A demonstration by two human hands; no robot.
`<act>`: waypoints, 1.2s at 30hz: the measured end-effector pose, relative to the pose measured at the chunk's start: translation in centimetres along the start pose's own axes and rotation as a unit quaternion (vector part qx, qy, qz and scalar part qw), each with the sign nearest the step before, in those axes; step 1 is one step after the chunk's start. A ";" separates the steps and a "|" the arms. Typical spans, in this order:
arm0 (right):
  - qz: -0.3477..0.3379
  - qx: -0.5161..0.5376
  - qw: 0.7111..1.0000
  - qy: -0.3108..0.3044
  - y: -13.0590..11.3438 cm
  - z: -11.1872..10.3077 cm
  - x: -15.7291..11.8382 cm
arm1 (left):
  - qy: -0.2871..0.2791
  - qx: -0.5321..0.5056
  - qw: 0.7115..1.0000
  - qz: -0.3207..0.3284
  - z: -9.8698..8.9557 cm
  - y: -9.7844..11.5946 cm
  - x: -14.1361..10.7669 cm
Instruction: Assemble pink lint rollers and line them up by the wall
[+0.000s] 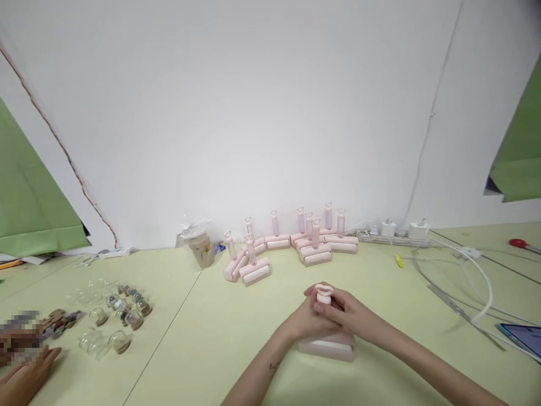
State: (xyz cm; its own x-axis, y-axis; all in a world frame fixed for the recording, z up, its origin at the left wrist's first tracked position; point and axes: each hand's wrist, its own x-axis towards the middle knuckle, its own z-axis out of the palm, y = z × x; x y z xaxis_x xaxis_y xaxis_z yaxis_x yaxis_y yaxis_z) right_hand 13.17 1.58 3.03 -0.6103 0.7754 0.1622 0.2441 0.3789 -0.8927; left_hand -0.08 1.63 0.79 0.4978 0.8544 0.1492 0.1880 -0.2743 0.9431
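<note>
Roller (327, 347) held upright
Left hand (313, 319) and right hand (349, 313) wrap its handle, grip closed around it; more rollers (316, 255) stand beyond on the tabletop (207, 332).

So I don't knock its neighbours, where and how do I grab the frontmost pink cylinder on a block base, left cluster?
Probably by its upright pink cylinder, from the front: it rises slim above the base; pink neighbours sit behind and left.

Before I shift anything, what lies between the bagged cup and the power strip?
In the head view, a small blue wrapper, then a cluster of pink loop-topped pieces.
</note>
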 end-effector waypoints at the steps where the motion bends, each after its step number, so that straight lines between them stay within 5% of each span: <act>1: 0.003 -0.004 1.000 0.010 0.2 0.1 -0.5 | 0.002 0.016 1.000 0.008 -0.6 0.3 -0.6; 4: 0.039 -0.052 0.997 0.031 1.2 0.3 -2.1 | 0.026 0.106 0.994 -0.015 -2.6 0.4 -3.3; 8: 0.062 -0.195 0.978 -0.032 3.5 0.5 -3.6 | 0.060 0.214 0.970 -0.101 -4.4 -2.5 -7.2; 11: 0.046 -0.299 0.953 -0.007 4.8 0.8 -2.8 | 0.167 0.257 0.942 -0.135 -5.3 -5.0 -8.6; 14: 0.056 -0.345 0.935 0.049 5.4 0.6 -0.5 | 0.259 0.362 0.888 -0.116 -7.2 -6.0 -7.9; 21: 0.058 -0.385 0.914 0.110 5.0 -1.5 6.2 | 0.295 0.456 0.828 -0.137 -13.0 -6.5 -1.7; 30: 0.031 -0.440 0.896 0.044 5.8 -0.6 15.3 | 0.421 0.457 0.758 -0.198 -13.6 -8.9 -3.4; 33: 0.027 -0.447 0.894 0.018 6.9 0.4 16.9 | 0.441 0.423 0.760 -0.224 -15.0 -9.6 -3.7; 36: 0.027 -0.446 0.895 0.019 7.7 1.0 17.9 | 0.413 0.386 0.794 -0.223 -17.2 -10.5 -3.7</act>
State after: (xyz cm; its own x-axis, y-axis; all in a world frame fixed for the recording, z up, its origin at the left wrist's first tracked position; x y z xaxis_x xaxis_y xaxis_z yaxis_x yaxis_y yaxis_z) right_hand 3.40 17.83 -1.32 -0.5570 0.8153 0.1581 0.7872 0.5790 -0.2125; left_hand -18.50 8.94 -4.52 -0.4289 0.8535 0.2959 0.8117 0.2205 0.5408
